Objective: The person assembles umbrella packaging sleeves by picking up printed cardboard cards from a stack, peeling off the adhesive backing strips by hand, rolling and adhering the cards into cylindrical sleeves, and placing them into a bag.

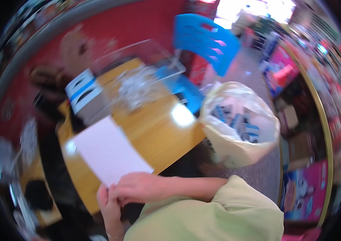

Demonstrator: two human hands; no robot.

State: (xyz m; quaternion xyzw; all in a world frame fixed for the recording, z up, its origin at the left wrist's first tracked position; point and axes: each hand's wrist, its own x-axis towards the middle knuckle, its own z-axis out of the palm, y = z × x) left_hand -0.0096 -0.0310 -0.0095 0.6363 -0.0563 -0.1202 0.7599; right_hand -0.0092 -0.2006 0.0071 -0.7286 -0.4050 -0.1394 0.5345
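A blank white sheet (112, 152) lies over the near part of the wooden table (170, 138). At its lower edge my right hand (139, 187) is closed, its fingers bent and pressed against my left hand (109, 203). My left hand is closed too, its fingers partly covered by the right one. What they pinch between them is hidden and blurred; I cannot tell whether they grip the sheet's corner. Farther up the table is a loose pile of small whitish pieces (138, 86), with a clear plastic bin (150, 46) behind it.
White boxes with a blue stripe (84, 92) stand at the table's left edge. Right of the table, a large white bag (234, 150) holds several blue, white and dark pieces. A blue chair (204, 38) is behind, and loaded shelves (325, 136) line the right side.
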